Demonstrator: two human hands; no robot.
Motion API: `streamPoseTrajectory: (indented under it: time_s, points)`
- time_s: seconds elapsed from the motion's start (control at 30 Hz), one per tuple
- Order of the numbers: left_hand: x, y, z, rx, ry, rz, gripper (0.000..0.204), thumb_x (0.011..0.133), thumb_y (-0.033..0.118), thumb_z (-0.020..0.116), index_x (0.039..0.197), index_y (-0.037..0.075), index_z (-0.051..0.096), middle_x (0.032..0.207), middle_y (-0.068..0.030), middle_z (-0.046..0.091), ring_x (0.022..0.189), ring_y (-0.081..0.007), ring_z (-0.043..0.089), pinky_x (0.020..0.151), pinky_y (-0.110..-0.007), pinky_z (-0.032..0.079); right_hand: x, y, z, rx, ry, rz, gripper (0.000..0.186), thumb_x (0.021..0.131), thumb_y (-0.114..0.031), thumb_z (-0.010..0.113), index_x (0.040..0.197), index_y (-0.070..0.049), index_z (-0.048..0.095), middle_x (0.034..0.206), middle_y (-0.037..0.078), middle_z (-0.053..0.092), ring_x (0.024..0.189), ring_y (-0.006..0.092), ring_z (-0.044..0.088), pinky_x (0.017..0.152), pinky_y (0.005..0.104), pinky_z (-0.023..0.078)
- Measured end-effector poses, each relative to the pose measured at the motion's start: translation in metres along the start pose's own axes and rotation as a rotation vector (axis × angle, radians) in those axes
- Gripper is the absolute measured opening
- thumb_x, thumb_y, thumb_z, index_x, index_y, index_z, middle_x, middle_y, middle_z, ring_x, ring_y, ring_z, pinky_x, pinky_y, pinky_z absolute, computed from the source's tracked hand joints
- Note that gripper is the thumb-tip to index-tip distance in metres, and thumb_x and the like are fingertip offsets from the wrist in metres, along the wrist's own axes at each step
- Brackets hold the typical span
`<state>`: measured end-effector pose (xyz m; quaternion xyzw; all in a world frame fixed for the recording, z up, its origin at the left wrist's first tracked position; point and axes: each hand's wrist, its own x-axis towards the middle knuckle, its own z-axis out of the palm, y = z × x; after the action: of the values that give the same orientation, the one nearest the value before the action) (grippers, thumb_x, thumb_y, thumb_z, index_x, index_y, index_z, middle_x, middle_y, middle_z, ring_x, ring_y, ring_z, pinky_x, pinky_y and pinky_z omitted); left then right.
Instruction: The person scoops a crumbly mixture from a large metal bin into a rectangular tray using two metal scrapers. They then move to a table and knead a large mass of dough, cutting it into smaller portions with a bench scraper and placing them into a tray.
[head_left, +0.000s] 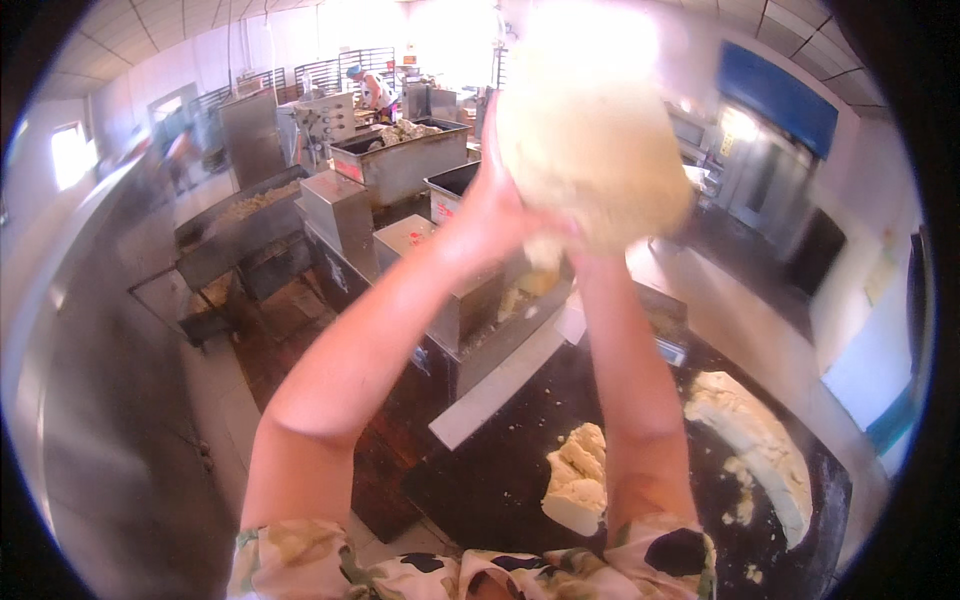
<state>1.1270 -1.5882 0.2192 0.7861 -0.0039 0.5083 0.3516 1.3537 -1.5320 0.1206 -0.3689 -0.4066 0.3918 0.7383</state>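
Observation:
Both my arms are raised in front of my face, lifting a big pale lump of dough (590,140) high above the work surface. My left hand (490,215) grips its left underside. My right hand (590,255) is under the lump, mostly hidden by it. Below, on the dark table (500,470), lies a smaller chunk of dough (577,480), and a long curved strip of dough (760,445) lies to the right.
A grey metal machine with an open hopper (470,300) stands just beyond the table. Further metal bins (400,160) and machines line the left and back. A person in a blue cap (372,90) works far behind. Wet floor (130,420) spreads at left.

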Motion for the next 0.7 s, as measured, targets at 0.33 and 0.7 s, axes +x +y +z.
streamPoseTrajectory:
  time_s: [0.33, 0.7]
  points:
    - [-0.116, -0.152, -0.169, 0.839, 0.303, -0.237, 0.066, 0.081, 0.02, 0.072, 0.136, -0.001, 0.042, 0.145, -0.0256, 0.035, 0.135, -0.0394, 0.034, 0.111, -0.042, 0.031, -0.052, 0.094, 0.032, -0.176, 0.36, 0.135, 0.05, 0.092, -0.043, 0.053, 0.131, -0.012, 0.049, 0.13, 0.006, 0.05, 0.12, 0.0218, 0.046, 0.093, 0.0437, 0.035]
    - [-0.511, -0.137, -0.266, 0.369, 0.194, -0.909, 0.034, 0.081, 0.01, 0.066, 0.114, 0.002, 0.062, 0.13, -0.0208, 0.053, 0.125, -0.0325, 0.048, 0.105, -0.038, 0.039, -0.412, 0.209, 0.005, -0.16, 1.013, 0.349, 0.033, 0.09, -0.035, 0.056, 0.116, -0.015, 0.052, 0.108, 0.003, 0.059, 0.096, 0.0203, 0.059, 0.078, 0.0407, 0.041]
